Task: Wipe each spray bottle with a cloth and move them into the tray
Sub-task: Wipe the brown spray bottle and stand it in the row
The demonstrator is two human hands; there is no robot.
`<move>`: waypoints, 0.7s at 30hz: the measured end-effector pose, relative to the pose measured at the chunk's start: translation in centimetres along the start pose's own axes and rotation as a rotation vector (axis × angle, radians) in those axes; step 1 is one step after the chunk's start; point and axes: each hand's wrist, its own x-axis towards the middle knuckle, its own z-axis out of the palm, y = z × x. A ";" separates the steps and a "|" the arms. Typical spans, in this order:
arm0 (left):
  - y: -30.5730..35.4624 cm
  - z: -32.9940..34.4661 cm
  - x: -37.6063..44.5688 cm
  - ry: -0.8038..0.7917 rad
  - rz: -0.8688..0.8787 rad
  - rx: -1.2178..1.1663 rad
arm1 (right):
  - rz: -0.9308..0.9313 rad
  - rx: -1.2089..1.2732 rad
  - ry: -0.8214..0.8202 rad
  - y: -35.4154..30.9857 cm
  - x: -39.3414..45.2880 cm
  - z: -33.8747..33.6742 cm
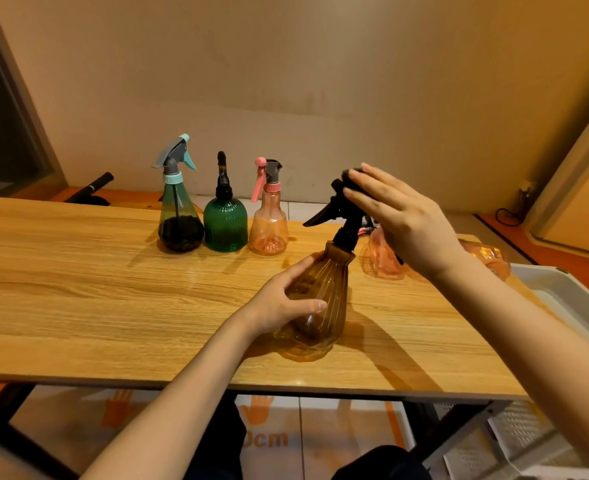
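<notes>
A brown ribbed spray bottle (320, 299) with a black trigger head stands near the table's front edge. My left hand (282, 303) grips its body. My right hand (400, 216) presses a dark cloth (350, 174) onto the top of the trigger head; most of the cloth is hidden under my fingers. Three bottles stand in a row behind: a teal-headed dark one (180, 216), a green ribbed one (224, 220) and a pink one (269, 223). A white tray (563, 292) sits at the right, off the table edge.
Behind my right hand stands another orange-pink bottle (381, 254), and a further orange one (490, 258) shows near the tray. The wooden table (95, 289) stretches left. A wall stands close behind. White perforated baskets (514, 441) sit on the floor at lower right.
</notes>
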 end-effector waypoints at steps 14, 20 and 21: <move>-0.4 -0.1 -0.7 -0.015 0.048 -0.036 | 0.208 0.084 0.124 -1.5 -3.7 1.6; -0.3 0.1 -0.8 0.023 0.009 -0.042 | 0.045 0.026 0.038 -3.5 0.4 1.9; -0.4 0.2 -0.8 0.039 0.004 -0.041 | 0.017 0.011 -0.011 -3.9 0.2 2.3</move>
